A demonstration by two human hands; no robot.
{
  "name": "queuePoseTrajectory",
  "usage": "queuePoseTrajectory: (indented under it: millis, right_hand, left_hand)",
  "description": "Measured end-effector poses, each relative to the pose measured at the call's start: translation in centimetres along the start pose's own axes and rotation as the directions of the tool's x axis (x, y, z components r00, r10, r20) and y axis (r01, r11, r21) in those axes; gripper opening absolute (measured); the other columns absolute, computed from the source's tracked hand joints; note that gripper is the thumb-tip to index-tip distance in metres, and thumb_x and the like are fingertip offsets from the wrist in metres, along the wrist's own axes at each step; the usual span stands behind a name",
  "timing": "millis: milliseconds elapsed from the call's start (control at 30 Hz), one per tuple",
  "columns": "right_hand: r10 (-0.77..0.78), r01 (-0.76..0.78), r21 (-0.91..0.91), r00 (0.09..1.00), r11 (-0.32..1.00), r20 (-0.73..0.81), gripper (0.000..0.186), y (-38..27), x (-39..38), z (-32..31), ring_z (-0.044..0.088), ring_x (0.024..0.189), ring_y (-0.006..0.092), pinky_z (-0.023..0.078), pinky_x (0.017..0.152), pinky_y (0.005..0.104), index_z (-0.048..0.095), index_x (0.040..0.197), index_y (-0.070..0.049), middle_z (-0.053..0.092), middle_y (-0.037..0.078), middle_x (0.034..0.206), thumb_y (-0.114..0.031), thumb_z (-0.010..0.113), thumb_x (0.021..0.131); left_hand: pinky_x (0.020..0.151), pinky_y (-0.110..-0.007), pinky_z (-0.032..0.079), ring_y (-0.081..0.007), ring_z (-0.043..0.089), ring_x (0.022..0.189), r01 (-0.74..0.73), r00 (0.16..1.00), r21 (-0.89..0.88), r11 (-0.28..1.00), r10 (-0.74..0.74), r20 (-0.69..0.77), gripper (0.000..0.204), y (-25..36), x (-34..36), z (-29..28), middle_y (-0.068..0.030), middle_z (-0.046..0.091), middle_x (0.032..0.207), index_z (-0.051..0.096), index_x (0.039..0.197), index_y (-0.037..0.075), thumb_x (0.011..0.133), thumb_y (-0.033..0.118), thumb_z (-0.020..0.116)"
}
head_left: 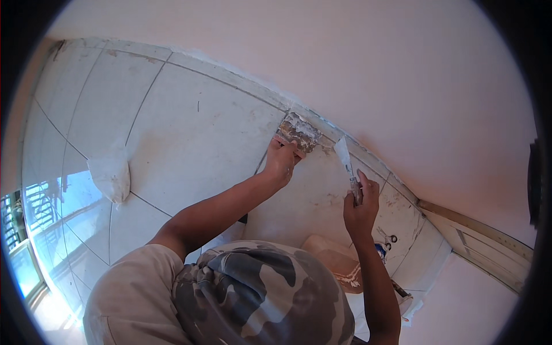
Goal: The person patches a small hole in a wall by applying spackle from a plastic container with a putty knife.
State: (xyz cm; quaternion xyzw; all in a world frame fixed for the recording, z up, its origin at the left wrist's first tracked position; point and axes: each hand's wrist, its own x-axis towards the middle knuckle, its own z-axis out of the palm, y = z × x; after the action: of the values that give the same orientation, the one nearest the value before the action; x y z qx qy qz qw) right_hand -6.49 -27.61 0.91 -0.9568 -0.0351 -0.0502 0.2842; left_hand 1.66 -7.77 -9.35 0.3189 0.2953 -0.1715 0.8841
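My left hand is closed on the near edge of a small flat plate, crusted brown and grey with whitish putty on top. The plate is held beside the tiled skirting at the foot of the wall. To its right, my right hand grips the handle of a putty knife. The knife's pale blade points up and away, close to the skirting. Whether the blade touches it, I cannot tell.
Large white floor tiles meet the pinkish wall. A whitish bag or cloth lies at left. Near my right forearm is a tan, putty-streaked container. A door frame stands far right. Camouflage-patterned fabric fills the lower middle.
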Motion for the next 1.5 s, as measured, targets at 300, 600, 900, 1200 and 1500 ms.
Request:
queuePoseTrajectory:
  millis: [300, 600, 900, 1200, 1500]
  right_hand:
    - [0.374, -0.370, 0.365, 0.925, 0.854, 0.064, 0.035, -3.8, 1.4, 2.2, 0.065, 0.077, 0.0137, 0.051, 0.071, 0.0270, 0.057, 0.129, 0.000, 0.070, 0.014, 0.089, -0.007, 0.057, 0.094]
    - [0.298, -0.299, 0.288, 0.953, 0.910, 0.050, 0.031, -5.7, 1.3, 3.7, 0.065, 0.077, 0.0128, 0.051, 0.069, 0.0267, 0.059, 0.124, 0.001, 0.070, 0.012, 0.088, -0.007, 0.056, 0.095]
    - [0.243, -0.246, 0.260, 0.969, 0.934, 0.047, 0.031, -5.8, 1.5, 3.8, 0.064, 0.066, 0.0136, 0.051, 0.064, 0.0282, 0.057, 0.125, 0.002, 0.068, 0.011, 0.076, -0.006, 0.055, 0.095]
    - [0.288, -0.296, 0.200, 0.955, 0.934, 0.066, 0.032, -6.4, 1.9, 3.3, 0.056, 0.060, 0.0130, 0.047, 0.059, 0.0294, 0.057, 0.125, 0.002, 0.061, 0.010, 0.070, -0.007, 0.056, 0.094]
    - [-0.109, 0.110, 0.009, 0.991, 0.994, -0.082, 0.028, -5.1, 3.9, 3.1, 0.068, 0.085, 0.0323, 0.055, 0.071, 0.0370, 0.061, 0.115, 0.003, 0.065, 0.019, 0.097, -0.003, 0.063, 0.088]
  left_hand:
    - [0.074, -0.039, 0.060, -0.0210, 0.064, 0.076, 0.119, 0.985, 0.204, 0.972, -0.089, -0.148, 0.010, 1.7, -0.3, 0.5, -0.0123, 0.062, 0.085, 0.049, 0.104, 0.001, 0.099, 0.009, 0.048]
    - [0.090, -0.041, 0.059, -0.0290, 0.070, 0.091, 0.023, 0.999, 0.266, 0.964, -0.012, -0.042, 0.015, 1.8, -0.3, 0.2, -0.0212, 0.067, 0.095, 0.054, 0.096, -0.006, 0.100, 0.007, 0.047]
    - [0.089, -0.039, 0.060, -0.0273, 0.071, 0.089, -0.031, 0.999, 0.262, 0.965, 0.036, -0.015, 0.017, 0.7, -2.1, -0.7, -0.0196, 0.067, 0.094, 0.055, 0.092, -0.005, 0.100, 0.008, 0.048]
    - [0.087, -0.040, 0.061, -0.0289, 0.071, 0.089, -0.072, 0.997, 0.243, 0.967, 0.073, 0.005, 0.021, 1.1, -1.1, 0.0, -0.0213, 0.067, 0.092, 0.054, 0.090, -0.006, 0.102, 0.009, 0.046]
    - [0.090, -0.039, 0.060, -0.0287, 0.071, 0.091, -0.081, 0.996, 0.266, 0.960, 0.085, -0.004, 0.023, 0.6, -0.1, 0.4, -0.0227, 0.067, 0.093, 0.054, 0.092, -0.008, 0.103, 0.010, 0.045]
